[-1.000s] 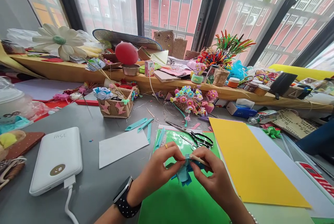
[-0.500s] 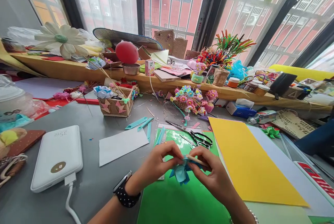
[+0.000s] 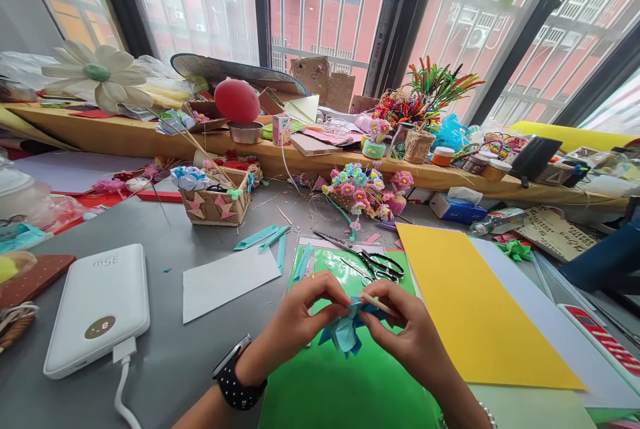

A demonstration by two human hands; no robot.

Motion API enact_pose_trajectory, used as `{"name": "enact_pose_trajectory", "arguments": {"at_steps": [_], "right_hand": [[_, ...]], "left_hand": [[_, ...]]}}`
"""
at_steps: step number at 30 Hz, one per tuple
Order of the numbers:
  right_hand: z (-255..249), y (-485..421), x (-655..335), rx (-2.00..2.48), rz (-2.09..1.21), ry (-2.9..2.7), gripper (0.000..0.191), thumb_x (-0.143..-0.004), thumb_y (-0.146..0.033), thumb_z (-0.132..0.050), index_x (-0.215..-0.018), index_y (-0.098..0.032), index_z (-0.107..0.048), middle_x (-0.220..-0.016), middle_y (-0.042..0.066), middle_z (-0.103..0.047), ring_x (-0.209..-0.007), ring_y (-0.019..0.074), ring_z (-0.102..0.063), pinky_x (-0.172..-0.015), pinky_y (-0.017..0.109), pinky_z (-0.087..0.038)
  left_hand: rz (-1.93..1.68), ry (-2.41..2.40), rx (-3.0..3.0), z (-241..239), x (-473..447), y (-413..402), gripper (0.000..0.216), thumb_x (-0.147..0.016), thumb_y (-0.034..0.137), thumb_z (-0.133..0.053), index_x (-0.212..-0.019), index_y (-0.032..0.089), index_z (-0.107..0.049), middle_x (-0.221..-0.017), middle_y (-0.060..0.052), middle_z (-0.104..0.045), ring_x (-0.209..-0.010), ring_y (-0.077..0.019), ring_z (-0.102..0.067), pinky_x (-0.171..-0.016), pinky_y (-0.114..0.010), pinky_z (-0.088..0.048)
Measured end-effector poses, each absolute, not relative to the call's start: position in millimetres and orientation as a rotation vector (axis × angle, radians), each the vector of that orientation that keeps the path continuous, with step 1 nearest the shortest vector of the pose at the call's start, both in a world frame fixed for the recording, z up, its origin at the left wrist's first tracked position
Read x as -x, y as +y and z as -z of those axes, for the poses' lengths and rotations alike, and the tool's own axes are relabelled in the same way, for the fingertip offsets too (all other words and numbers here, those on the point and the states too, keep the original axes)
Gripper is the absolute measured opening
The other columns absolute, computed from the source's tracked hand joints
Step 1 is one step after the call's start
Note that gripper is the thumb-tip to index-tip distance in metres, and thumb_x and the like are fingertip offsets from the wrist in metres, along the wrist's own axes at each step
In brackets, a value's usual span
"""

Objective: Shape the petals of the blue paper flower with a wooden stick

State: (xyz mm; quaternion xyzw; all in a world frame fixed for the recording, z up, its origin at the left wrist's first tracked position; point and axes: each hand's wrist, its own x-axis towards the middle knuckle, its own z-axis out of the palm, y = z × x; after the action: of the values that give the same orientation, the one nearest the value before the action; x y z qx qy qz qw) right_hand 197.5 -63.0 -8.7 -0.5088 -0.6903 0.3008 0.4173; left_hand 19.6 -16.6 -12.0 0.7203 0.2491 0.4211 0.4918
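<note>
My left hand (image 3: 300, 319) and my right hand (image 3: 407, 329) meet over a green sheet (image 3: 345, 382) at the table's near edge. Both pinch a small blue paper flower (image 3: 345, 330) between their fingertips. A thin wooden stick (image 3: 376, 304) lies across the fingers of my right hand, its tip at the flower. On my left wrist sits a dark watch (image 3: 233, 375), and a ring shows on a left finger. Black scissors (image 3: 377, 265) lie just beyond my hands on the green sheet.
A yellow sheet (image 3: 465, 302) lies to the right, a white paper (image 3: 227, 279) and a white power bank (image 3: 97, 309) with its cable to the left. Teal paper strips (image 3: 267, 239), a small basket (image 3: 215, 199) and paper flower bunches (image 3: 363, 189) stand further back. Craft clutter fills the wooden sill (image 3: 150, 139).
My hands keep working the blue paper flower in place, and it has turned slightly between my fingers. The view has shifted a little to the right.
</note>
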Motion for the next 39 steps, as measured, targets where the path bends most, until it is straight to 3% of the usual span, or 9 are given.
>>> {"name": "enact_pose_trajectory", "arguments": {"at_steps": [8, 13, 24, 39], "right_hand": [[7.4, -63.1, -195.2, 1.330, -0.767, -1.758, 0.009, -0.072, -0.019, -0.054, -0.082, -0.019, -0.054, -0.065, -0.003, -0.053, -0.050, 0.0080, -0.039, -0.045, 0.019, -0.031], [7.5, -63.2, -193.2, 1.254, -0.780, -1.741, 0.008, -0.074, -0.019, -0.053, -0.082, -0.019, -0.054, -0.074, -0.001, -0.056, -0.055, 0.0089, -0.043, -0.047, 0.019, -0.033], [6.0, -64.5, -189.9, 1.206, -0.714, -1.736, 0.002, -0.075, -0.017, -0.053, -0.073, -0.018, -0.053, -0.072, 0.000, -0.057, -0.053, 0.0084, -0.042, -0.044, 0.019, -0.031], [7.6, -63.6, -187.7, 1.119, -0.376, -1.938, 0.014, -0.075, -0.009, -0.049, -0.082, -0.019, -0.055, -0.073, 0.002, -0.063, -0.063, 0.0135, -0.055, -0.046, 0.021, -0.037]], "left_hand": [[-1.010, 0.583, -1.711, 10.0, -18.6, -17.2, 0.010, -0.079, 0.024, -0.058, -0.075, 0.015, -0.061, -0.074, -0.002, -0.056, -0.072, -0.0142, -0.052, -0.067, -0.025, -0.043], [-0.940, 0.540, -1.680, 6.6, -15.3, -16.2, 0.006, -0.078, 0.021, -0.060, -0.078, 0.015, -0.062, -0.077, -0.003, -0.056, -0.074, -0.0141, -0.053, -0.067, -0.024, -0.043], [-0.912, 0.513, -1.676, 10.1, -13.2, -14.1, 0.004, -0.078, 0.017, -0.059, -0.075, 0.015, -0.061, -0.078, -0.002, -0.054, -0.076, -0.0133, -0.053, -0.070, -0.025, -0.044], [-0.849, 0.708, -2.313, 5.1, -7.1, -18.3, 0.006, -0.081, 0.016, -0.054, -0.081, 0.018, -0.059, -0.077, -0.002, -0.061, -0.070, -0.0129, -0.055, -0.063, -0.021, -0.041]]}}
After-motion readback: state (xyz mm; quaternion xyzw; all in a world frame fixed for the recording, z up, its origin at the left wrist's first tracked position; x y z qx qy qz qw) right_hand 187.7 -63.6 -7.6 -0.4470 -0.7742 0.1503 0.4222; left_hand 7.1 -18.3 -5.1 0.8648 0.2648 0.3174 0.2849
